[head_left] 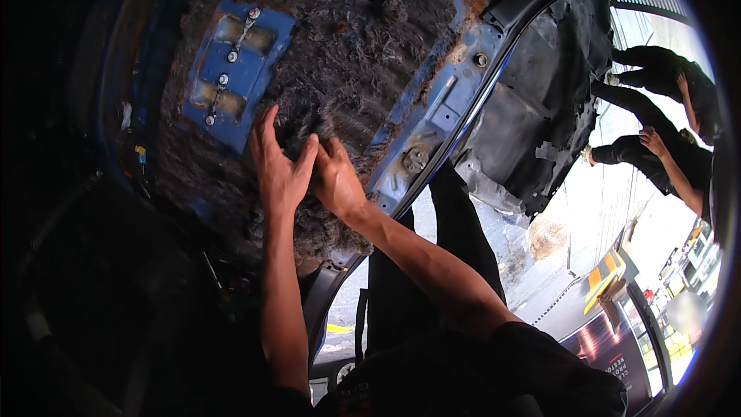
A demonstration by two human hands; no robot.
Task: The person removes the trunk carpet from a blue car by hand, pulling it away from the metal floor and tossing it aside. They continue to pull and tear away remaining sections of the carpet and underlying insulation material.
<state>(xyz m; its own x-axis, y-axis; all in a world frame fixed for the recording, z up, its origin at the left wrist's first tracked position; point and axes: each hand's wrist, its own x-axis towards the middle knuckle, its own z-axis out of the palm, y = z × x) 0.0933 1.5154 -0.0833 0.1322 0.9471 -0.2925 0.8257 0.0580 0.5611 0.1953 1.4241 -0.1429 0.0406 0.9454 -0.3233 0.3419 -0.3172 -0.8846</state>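
Note:
Dark, matted fibre padding (347,54) covers most of the car floor in front of me. My left hand (279,174) rests on it beside a blue metal patch, fingers stretched out and thumb apart. Just to its right, my right hand (340,184) has its fingers curled into a raised tuft of the padding; the fingertips are partly hidden. The bare blue floor panel (245,69) carries two bolted metal links (218,100) over dull oval recesses.
A blue door sill (444,108) with rust and bolts runs along the right. Outside lies a large black moulded floor liner (513,131) on the bright ground. Two people in dark clothes (664,123) are at the far right. A yellow-striped block (604,278) sits lower right.

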